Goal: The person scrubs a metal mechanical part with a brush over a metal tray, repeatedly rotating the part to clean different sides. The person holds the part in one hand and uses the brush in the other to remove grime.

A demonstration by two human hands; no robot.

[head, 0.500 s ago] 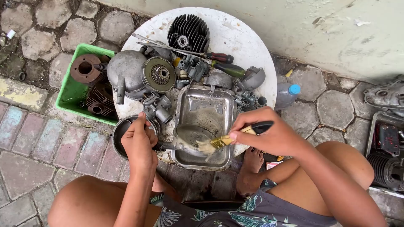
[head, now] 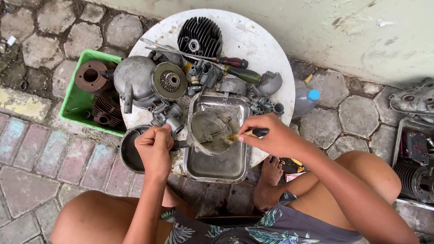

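My left hand (head: 154,151) is closed around a dark stub on the side of a round grey metal engine part (head: 209,133), holding it over a rectangular metal tray (head: 235,168). My right hand (head: 271,135) grips a small brush (head: 247,133) with a black handle. Its pale bristles touch the right side of the round part. The tray rests on the near edge of a round white tabletop (head: 266,45). My bare knees and a foot (head: 271,174) are below it.
Engine parts crowd the tabletop: a finned black cylinder head (head: 200,37), a grey casing (head: 135,81), two screwdrivers (head: 235,68). A dark round pan (head: 129,153) sits under my left hand. A green crate (head: 74,106) of rusty cylinders stands left, a plastic bottle (head: 305,100) and more parts right.
The round part has been lifted and tilted up in the tray. My right hand and the brush have shifted up and left against it. My left hand has moved slightly up.
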